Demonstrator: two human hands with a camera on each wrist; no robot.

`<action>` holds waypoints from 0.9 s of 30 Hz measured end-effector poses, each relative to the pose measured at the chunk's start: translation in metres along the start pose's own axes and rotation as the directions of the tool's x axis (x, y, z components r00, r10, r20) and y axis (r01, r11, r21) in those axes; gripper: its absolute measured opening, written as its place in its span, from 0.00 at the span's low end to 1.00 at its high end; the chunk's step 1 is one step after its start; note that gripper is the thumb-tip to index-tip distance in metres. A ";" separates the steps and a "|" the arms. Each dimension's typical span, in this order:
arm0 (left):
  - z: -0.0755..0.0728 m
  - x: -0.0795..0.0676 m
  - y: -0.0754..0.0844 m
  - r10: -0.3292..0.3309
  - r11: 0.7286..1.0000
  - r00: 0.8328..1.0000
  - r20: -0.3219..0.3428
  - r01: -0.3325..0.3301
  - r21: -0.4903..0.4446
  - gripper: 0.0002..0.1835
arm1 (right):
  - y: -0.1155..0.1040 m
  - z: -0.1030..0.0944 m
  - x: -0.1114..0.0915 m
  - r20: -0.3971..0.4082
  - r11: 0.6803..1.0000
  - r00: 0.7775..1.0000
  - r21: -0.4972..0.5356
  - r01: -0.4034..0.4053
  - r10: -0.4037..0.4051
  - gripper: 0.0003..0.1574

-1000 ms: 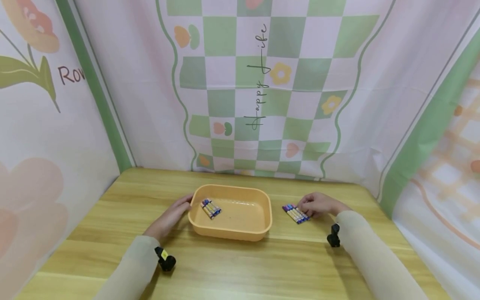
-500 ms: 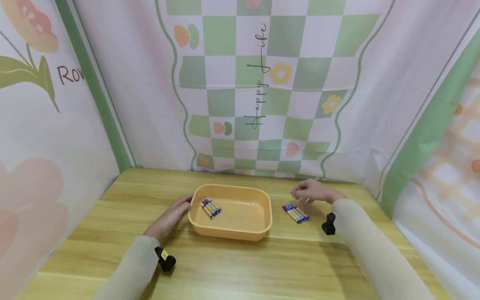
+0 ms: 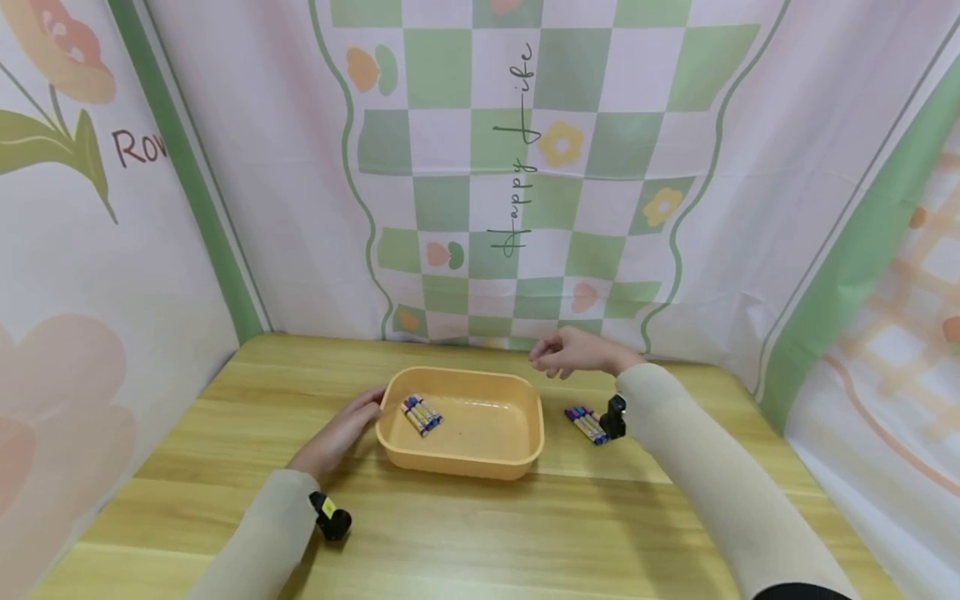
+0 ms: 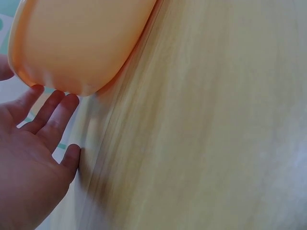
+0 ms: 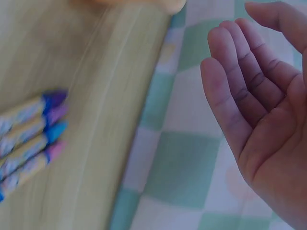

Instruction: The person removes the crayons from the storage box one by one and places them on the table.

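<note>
My left hand rests against the outside of the left end of an orange-yellow plastic tray. In the left wrist view its fairly straight fingertips touch the tray wall. Inside the tray, at the left, lies a small bunch of wrapped crayons. My right hand is raised over the back of the table, just beyond the tray's back right corner. Its fingers are loosely bent, and nothing shows in the palm. On the table right of the tray lies a row of crayons with purple, blue and pink tips, partly covered by the wrist camera.
The wooden table meets a checked, flower-printed curtain along its back edge. More printed cloth hangs at both sides. A black camera is strapped to the left wrist, another to the right.
My right hand has lifted from the crayon row and moved back and left, towards the tray's far right corner. The left hand, the tray and the crayons have stayed in place.
</note>
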State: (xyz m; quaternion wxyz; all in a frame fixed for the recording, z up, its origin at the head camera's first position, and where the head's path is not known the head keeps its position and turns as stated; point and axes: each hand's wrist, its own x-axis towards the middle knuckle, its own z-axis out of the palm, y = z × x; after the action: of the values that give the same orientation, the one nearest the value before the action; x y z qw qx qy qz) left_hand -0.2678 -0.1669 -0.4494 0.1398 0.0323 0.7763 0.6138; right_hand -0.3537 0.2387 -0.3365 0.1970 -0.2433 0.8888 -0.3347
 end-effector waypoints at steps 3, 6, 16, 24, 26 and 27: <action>0.000 -0.001 0.001 -0.001 1.000 1.000 0.002 0.001 0.000 0.33 | -0.016 0.006 0.011 0.016 1.000 1.000 -0.002 0.014 -0.014 0.23; 0.000 -0.002 0.001 0.003 1.000 1.000 0.003 -0.003 0.001 0.33 | -0.029 0.012 0.021 0.032 1.000 0.999 -0.001 0.018 -0.018 0.24; 0.000 0.000 -0.001 -0.007 1.000 1.000 -0.007 0.007 0.007 0.33 | -0.058 0.046 0.051 0.133 0.999 0.991 -0.016 0.037 -0.034 0.27; 0.001 0.000 -0.001 0.008 1.000 1.000 -0.004 -0.008 -0.006 0.33 | -0.065 0.077 0.071 0.221 0.998 0.974 0.050 0.039 -0.049 0.30; 0.001 0.000 -0.001 0.006 1.000 1.000 -0.005 -0.006 -0.008 0.33 | -0.065 0.084 0.077 0.239 0.997 0.970 0.069 0.024 -0.040 0.31; 0.001 -0.001 -0.001 0.005 1.000 1.000 -0.005 -0.005 -0.011 0.33 | -0.064 0.087 0.079 0.247 0.997 0.968 0.076 0.022 -0.041 0.31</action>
State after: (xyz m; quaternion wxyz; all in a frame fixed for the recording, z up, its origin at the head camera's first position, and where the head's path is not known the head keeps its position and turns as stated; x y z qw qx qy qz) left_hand -0.2670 -0.1666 -0.4503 0.1365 0.0318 0.7733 0.6184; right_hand -0.3532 0.1084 -0.3679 0.3099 -0.2901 0.8405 -0.3368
